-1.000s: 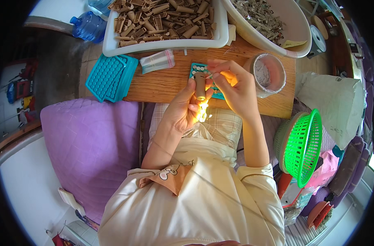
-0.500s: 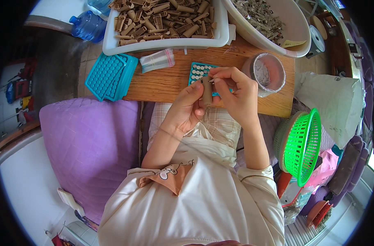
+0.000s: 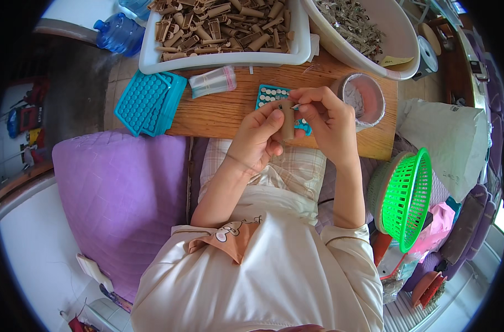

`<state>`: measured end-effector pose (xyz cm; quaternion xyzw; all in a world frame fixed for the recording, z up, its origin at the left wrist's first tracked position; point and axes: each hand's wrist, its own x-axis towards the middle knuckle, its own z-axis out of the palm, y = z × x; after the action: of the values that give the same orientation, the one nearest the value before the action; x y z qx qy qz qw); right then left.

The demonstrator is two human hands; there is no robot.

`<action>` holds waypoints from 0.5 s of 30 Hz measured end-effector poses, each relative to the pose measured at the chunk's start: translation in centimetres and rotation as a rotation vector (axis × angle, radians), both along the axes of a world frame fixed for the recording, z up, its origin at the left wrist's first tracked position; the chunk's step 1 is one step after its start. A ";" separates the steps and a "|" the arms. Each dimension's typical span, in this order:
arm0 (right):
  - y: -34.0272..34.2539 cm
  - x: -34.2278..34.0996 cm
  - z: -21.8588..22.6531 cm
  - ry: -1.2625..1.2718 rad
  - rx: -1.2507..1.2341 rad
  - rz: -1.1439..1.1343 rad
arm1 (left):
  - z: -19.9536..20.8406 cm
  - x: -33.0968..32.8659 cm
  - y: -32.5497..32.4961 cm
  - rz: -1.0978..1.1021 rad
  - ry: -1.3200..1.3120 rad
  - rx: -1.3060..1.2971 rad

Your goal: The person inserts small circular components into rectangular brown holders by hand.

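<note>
No wording could be read with certainty. Toward 3 o'clock, a white sack (image 3: 440,141) bore a short row of dark printed characters, too small to decipher, and a small dark patch near its top. At 2 o'clock, a yellow slip (image 3: 395,60) showed faint dark marks. At 6 o'clock, thin letter-like strokes stood beside the cartoon print (image 3: 232,244) on the cream shirt (image 3: 268,276).
</note>
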<state>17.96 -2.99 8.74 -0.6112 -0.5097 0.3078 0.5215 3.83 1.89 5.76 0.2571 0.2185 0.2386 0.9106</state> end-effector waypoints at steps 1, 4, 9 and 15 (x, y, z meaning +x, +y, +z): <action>0.0 0.0 0.1 -0.039 0.000 -0.013 | 0.0 0.1 0.0 0.006 -0.012 -0.005; 0.1 0.1 0.2 -0.105 0.013 -0.028 | 0.4 0.6 0.0 0.030 -0.004 0.013; 0.3 -0.2 -0.3 -0.174 0.060 -0.024 | 0.6 0.8 0.0 0.057 0.063 0.067; 0.3 0.3 -0.9 -0.229 0.054 0.012 | 0.3 0.6 0.2 0.020 0.195 0.181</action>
<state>18.22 -2.71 7.80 -0.6250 -0.5776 0.2254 0.4744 4.46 2.05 6.08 0.3581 0.2862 0.2404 0.8556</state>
